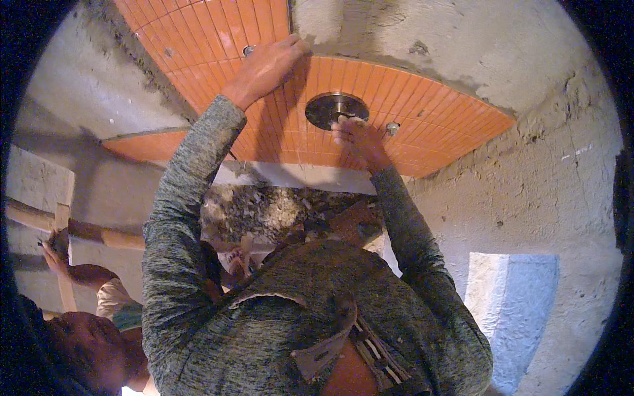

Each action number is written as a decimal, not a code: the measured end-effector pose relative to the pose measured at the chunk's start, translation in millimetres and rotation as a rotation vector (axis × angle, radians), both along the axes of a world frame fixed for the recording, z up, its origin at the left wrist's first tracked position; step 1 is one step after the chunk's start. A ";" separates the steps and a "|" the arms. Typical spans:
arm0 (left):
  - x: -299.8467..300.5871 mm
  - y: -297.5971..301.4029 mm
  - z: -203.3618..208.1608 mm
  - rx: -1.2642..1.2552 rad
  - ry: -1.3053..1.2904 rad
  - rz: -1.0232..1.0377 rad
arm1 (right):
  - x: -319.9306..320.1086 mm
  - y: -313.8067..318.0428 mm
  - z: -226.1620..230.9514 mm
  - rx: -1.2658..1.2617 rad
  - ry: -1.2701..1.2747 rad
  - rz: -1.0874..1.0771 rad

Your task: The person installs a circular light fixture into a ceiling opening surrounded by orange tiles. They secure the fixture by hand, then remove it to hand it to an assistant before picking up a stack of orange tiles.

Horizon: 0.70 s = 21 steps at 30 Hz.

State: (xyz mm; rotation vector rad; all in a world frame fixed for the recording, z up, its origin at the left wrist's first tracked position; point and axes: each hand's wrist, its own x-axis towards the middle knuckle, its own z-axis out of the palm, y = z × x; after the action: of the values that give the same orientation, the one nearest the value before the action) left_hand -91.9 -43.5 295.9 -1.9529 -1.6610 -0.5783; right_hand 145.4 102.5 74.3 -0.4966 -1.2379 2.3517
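Orange strip tiles (pixel 264 135) cover the wall in front of me. My left hand (pixel 269 69) lies against them near their upper edge, beside a small round metal pipe fitting (pixel 249 51); its fingers look stretched out and hold nothing I can see. A shiny round metal cover plate (pixel 320 113) with a short central stem (pixel 339 103) sits on the tiles. My right hand (pixel 362 140) is at the plate's lower right, fingers curled together by the stem's end. Whatever they grip is hidden. Another metal pipe fitting (pixel 393 128) sticks out just right of that hand.
Bare rough plaster (pixel 515 191) surrounds the tiles. Rubble (pixel 277 211) lies below, between the wall and my body. At the left, another person's hand (pixel 56 254) is by a wooden board (pixel 65 277). A blue and white panel (pixel 512 317) shows at lower right.
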 end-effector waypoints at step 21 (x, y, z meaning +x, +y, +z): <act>4.6 -4.3 -9.3 0.093 0.051 -0.022 | -25.5 -40.6 63.2 -0.081 -0.167 -0.185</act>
State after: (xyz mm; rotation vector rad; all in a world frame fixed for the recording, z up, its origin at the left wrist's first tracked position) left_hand -87.3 -47.8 286.6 -1.9060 -1.5553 -0.5981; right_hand 119.9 61.9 137.5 -0.8134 -1.1174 2.2464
